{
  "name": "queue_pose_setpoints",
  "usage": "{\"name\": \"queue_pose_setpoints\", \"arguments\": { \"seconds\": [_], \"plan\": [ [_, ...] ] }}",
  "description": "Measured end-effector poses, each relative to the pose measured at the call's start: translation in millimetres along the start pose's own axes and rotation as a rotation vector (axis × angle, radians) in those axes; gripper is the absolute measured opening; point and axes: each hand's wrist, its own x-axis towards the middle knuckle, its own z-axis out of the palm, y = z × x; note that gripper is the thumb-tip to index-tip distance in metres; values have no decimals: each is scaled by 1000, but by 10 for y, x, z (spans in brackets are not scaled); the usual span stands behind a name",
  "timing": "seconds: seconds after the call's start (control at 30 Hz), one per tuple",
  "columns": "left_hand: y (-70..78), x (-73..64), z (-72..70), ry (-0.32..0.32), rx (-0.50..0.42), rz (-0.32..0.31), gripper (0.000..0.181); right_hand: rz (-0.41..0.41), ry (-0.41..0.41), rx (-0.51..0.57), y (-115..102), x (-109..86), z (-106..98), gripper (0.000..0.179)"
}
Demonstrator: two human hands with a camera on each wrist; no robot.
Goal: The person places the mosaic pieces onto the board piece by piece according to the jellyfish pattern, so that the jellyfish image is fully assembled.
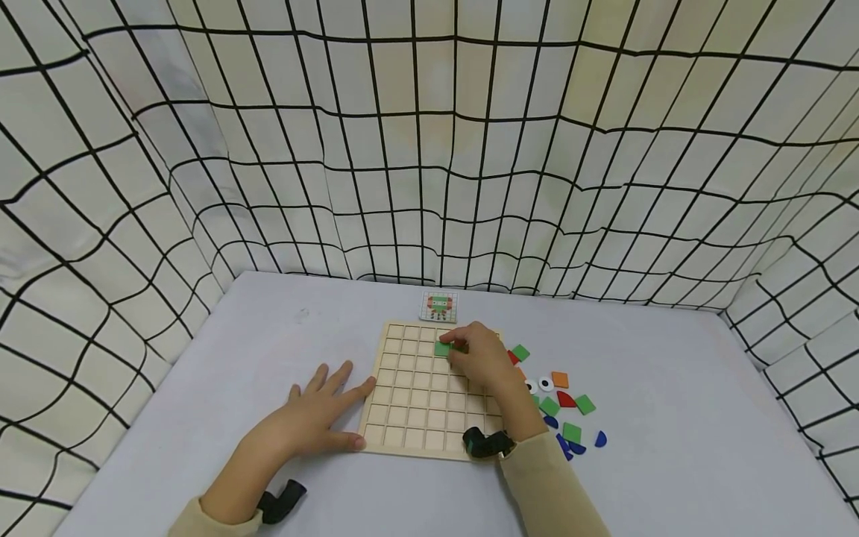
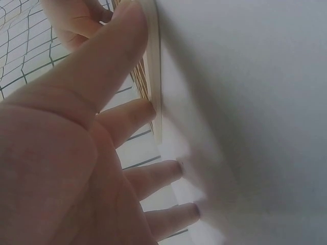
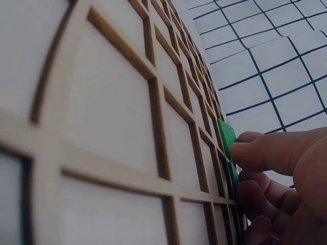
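A wooden grid board (image 1: 406, 450) lies on the table. My right hand (image 1: 485, 360) is over its upper part, fingers bent, pinching a green square tile (image 1: 441, 349) at the fingertips. In the right wrist view, that green tile (image 3: 226, 137) stands slightly proud of the grid, and a second green tile (image 3: 233, 177) sits just below it, partly behind the fingers. My left hand (image 1: 310, 419) rests at the board's left side with fingers spread; its thumb and index finger touch the edge. The left wrist view shows the thumb (image 2: 110, 56) along the board's side.
Right of the board lie loose pieces: green squares (image 1: 586, 404), an orange square (image 1: 560, 380), a red quarter piece (image 1: 567, 400), white eye discs (image 1: 546, 383) and blue half discs (image 1: 600, 438). A pattern card (image 1: 439, 306) is behind the board. Black netting (image 1: 456, 171) surrounds the white table (image 1: 671, 418).
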Motion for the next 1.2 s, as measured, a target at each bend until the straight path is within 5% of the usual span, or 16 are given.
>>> {"name": "queue_pose_setpoints", "arguments": {
  "seconds": [0.53, 1.2],
  "plan": [
    [-9, 2, 12, -5, -9, -9, 91, 0, -32, 40, 22, -2, -20, 22],
    [2, -8, 4, -1, -10, -1, 91, 21, 66, 409, 212, -86, -530, 28]
  ]
}}
